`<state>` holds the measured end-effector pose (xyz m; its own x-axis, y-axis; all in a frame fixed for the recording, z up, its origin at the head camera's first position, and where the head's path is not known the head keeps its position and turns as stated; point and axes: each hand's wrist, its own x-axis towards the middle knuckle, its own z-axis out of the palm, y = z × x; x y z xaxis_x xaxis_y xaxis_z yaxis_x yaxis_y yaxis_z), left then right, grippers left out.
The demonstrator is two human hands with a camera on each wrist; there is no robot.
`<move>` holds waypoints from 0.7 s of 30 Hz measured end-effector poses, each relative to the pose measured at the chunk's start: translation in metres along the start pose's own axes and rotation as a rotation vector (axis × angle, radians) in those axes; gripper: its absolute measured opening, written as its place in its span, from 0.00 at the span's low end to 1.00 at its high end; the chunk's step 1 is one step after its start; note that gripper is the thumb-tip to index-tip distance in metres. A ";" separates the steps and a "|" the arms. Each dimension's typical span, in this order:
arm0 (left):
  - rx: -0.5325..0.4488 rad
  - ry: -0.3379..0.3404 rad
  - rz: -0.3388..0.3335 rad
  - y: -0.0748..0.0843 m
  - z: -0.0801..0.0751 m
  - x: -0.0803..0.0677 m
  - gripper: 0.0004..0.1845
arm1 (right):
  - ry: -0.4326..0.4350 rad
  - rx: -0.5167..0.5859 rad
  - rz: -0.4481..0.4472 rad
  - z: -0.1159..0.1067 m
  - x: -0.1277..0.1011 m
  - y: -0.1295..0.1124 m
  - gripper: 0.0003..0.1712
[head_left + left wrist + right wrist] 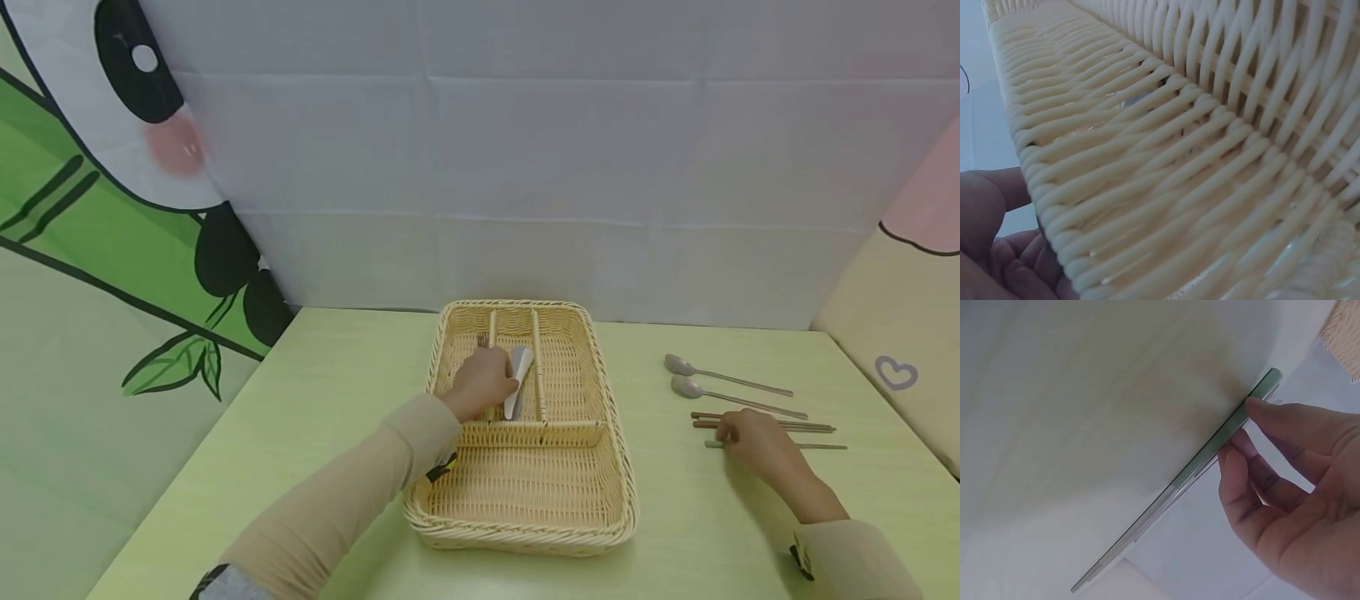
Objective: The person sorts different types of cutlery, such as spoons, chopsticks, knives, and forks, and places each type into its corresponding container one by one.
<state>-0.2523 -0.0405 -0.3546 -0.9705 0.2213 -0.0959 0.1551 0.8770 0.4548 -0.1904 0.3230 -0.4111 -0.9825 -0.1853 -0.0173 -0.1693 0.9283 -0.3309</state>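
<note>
My left hand [483,383] is down inside the wicker basket [525,533], at its left divider. Beyond the fingers the tines of a fork [482,340] show; the hand covers the rest of it. In the left wrist view the fingers [1019,265] curl behind the woven wall. Right beside this hand, a white-handled knife [522,364] lies in the middle compartment. On the right of the table, my right hand [761,442] pinches green-ended chopsticks [1219,439] between thumb and fingers, close over the tabletop. Red-ended chopsticks [703,424] lie just beyond that hand.
Two long-handled spoons [686,387] lie beyond the chopsticks on the pale table [360,350]. Dividers split the basket into three narrow far compartments and one wide near compartment. A pale cloth wall [555,167] stands along the back, with printed panels at both sides.
</note>
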 end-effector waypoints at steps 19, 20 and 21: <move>0.131 0.004 0.036 0.005 0.001 -0.001 0.08 | -0.012 -0.006 -0.093 0.002 0.001 -0.003 0.05; 0.137 0.006 0.034 0.005 0.002 -0.001 0.08 | -0.012 -0.012 -0.094 0.003 0.001 -0.003 0.05; 0.145 0.009 0.033 0.005 0.002 -0.001 0.07 | -0.010 -0.019 -0.096 0.003 0.001 -0.003 0.04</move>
<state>-0.2507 -0.0356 -0.3540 -0.9659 0.2479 -0.0750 0.2114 0.9218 0.3248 -0.1906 0.3194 -0.4129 -0.9610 -0.2766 0.0043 -0.2639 0.9120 -0.3140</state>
